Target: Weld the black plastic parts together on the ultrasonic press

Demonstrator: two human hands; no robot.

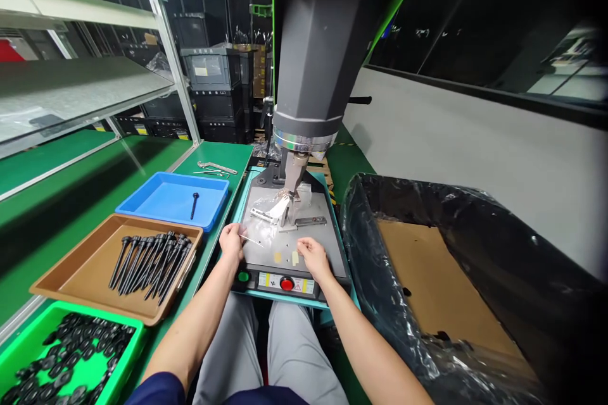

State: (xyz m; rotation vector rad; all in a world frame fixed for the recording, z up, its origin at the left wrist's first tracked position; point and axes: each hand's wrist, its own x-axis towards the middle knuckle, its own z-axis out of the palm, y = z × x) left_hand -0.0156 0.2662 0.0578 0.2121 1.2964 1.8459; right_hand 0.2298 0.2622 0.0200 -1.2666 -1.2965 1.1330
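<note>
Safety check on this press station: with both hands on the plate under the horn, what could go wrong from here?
1. Pinch: left hand and right hand rest on the plate close to the horn, which is down on the clear plastic bag.
2. Accidental start: the green button and red button sit right below the wrists.
</note>
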